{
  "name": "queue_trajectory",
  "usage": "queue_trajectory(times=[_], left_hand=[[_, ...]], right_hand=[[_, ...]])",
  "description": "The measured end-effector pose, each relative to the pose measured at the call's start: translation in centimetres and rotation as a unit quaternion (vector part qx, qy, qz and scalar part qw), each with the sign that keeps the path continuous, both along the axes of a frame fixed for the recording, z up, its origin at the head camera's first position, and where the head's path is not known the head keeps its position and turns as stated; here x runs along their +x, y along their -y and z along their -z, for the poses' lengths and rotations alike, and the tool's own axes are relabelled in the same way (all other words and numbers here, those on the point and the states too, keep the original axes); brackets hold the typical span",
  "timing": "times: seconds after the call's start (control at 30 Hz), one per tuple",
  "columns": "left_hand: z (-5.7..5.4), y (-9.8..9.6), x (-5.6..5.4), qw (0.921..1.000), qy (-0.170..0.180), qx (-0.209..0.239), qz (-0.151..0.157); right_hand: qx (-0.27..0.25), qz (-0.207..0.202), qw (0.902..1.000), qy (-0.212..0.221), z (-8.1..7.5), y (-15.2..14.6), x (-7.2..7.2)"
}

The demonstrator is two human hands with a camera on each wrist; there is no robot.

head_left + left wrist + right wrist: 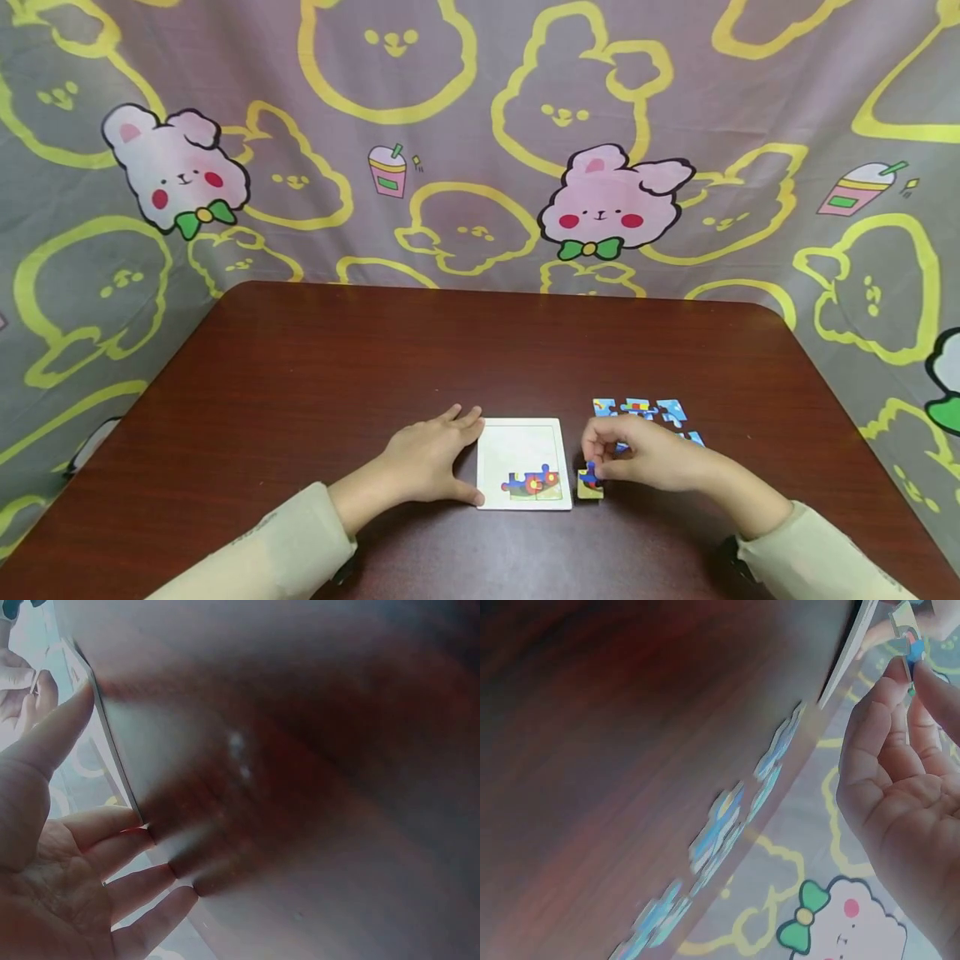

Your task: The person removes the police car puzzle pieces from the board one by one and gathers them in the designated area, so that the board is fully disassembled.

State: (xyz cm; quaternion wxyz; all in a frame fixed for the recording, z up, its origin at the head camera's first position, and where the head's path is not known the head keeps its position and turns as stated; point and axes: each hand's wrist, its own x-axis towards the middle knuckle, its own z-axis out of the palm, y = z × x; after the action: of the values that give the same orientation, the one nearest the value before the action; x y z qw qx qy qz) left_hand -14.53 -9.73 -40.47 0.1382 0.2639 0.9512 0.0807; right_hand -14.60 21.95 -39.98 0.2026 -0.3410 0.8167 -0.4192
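Note:
A white square puzzle tray lies flat near the table's front edge. In its lower right part sit a few joined puzzle pieces with red, blue and yellow print. My left hand rests at the tray's left side, fingers spread, with thumb and fingertips along the edge. Just right of the tray, my right hand pinches a jigsaw piece between thumb and fingers. That piece is blue and red above and yellow-green below; the right wrist view shows it held upright at the fingertips.
Several loose blue puzzle pieces lie on the table beyond and beside my right hand, which partly hides them. They also show as a row of pieces in the right wrist view. A patterned curtain hangs behind the brown table.

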Motion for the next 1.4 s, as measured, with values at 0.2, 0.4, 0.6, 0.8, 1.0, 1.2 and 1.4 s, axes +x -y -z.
queue_trajectory(times=[0.2,0.4,0.6,0.8,1.0,1.2,1.4], left_hand=[[0.0,0.0,0.1,1.0,0.0,-0.003,-0.001],[-0.1,0.0,0.2,1.0,0.004,0.0,-0.004],[0.0,0.0,0.2,1.0,0.002,-0.003,-0.004],[0.2,0.0,0.2,1.0,-0.001,-0.005,-0.002],[0.0,-0.1,0.2,1.0,-0.001,-0.001,-0.003],[-0.2,-0.1,0.2,1.0,0.002,0.0,-0.002],[-0.2,-0.2,0.2,1.0,-0.002,-0.005,-0.003]], right_hand=[[-0.002,0.011,0.9999,-0.011,0.2,-1.4,0.5],[-0.009,0.012,0.9993,-0.034,0.3,-2.7,0.6],[0.014,0.023,0.9989,-0.038,0.4,-3.3,0.9],[0.042,0.039,0.9982,-0.019,0.8,-3.4,1.0],[0.062,0.049,0.9958,-0.048,0.8,-3.5,0.9],[0.072,0.061,0.9925,-0.078,0.7,-3.6,0.7],[0.061,0.054,0.9936,-0.078,0.2,-2.2,0.4]])
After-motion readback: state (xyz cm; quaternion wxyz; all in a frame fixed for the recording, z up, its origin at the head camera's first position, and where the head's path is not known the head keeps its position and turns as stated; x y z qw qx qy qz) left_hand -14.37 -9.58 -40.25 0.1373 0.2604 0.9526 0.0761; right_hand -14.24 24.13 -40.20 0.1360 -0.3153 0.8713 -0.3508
